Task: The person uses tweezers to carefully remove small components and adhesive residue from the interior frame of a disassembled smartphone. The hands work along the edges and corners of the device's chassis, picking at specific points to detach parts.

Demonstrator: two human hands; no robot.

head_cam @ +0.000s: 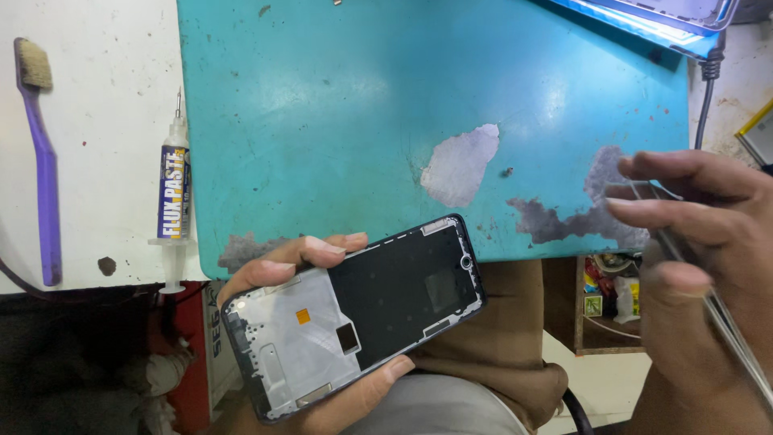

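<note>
The teal mat (362,105) on the desk (97,121) lies bare across its middle, worn patches near its front edge. Just off that edge, at 6 o'clock, the left hand (322,338) cups an opened phone frame (354,314), fingers curled round both long sides. Its long axis runs from 8 to 2 o'clock, camera hole at 2; half black, half silver-white. At 3 o'clock the right hand (708,274) pinches metal tweezers (725,322) in a closed grip

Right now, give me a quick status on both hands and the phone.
Left hand cradles opened phone frame, inner side up. Right hand pinches metal tweezers, apart from phone. Nothing between them.
</note>
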